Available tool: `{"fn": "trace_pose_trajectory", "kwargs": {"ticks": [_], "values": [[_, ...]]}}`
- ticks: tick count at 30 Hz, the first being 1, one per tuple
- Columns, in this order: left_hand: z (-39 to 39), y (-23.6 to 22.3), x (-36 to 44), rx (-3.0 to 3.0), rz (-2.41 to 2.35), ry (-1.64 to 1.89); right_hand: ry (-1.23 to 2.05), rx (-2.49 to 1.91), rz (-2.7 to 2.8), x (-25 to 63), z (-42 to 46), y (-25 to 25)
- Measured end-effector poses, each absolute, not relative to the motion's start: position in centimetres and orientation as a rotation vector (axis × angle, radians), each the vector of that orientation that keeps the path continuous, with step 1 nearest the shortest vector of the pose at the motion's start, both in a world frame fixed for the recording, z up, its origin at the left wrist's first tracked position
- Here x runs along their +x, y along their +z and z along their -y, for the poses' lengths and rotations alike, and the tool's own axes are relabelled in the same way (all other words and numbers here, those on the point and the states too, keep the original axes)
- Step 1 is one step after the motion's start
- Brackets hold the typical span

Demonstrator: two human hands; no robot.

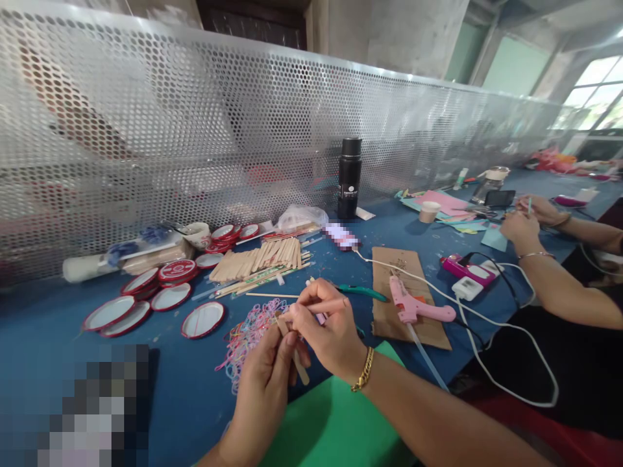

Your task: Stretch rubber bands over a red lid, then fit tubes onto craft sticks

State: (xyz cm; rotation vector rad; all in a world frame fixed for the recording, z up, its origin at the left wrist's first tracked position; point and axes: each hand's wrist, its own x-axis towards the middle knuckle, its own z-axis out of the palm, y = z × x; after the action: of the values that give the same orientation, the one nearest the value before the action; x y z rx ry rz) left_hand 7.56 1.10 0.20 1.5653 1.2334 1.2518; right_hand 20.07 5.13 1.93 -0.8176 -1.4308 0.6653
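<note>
My left hand [267, 373] is closed around a flat wooden craft stick [302, 371], which slants downward between the fingers. In my right hand [333, 337], a pink pen-shaped tool [331, 305] is gripped, its near end at the stick's upper end. The fingers hide the tool's tip. Under and behind my left hand lies a tangle of pastel yarn loops [250, 331]. A green sheet [335, 421] lies beneath my wrists. Beyond the hands are a pile of craft sticks [263, 259] and a teal-handled tool [363, 292].
Red-rimmed jar lids [203, 320] lie to the left. A pink glue gun [413, 305] rests on cardboard [384, 259], with a white cable [487, 321] looping nearby. A black bottle [349, 181] stands by the perforated metal screen [272, 123]. Another person's hands [523, 224] work at right.
</note>
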Motion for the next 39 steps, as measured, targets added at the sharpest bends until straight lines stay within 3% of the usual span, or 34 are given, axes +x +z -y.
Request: {"fn": "trace_pose_trajectory", "kwargs": {"ticks": [16,26,39], "values": [[-0.3,0.5,7.6,1.397,-1.245,1.292,0.807,-0.831,1.256,19.6,-5.8,2.5],[-1.1,-0.9,6.8,1.363,-1.262,1.233,1.23,-0.731,1.128,19.4,-6.1,2.5],[-0.4,-0.8,7.7,1.326,-1.296,1.229,1.237,-0.705,1.208,19.5,-6.2,2.4]]}}
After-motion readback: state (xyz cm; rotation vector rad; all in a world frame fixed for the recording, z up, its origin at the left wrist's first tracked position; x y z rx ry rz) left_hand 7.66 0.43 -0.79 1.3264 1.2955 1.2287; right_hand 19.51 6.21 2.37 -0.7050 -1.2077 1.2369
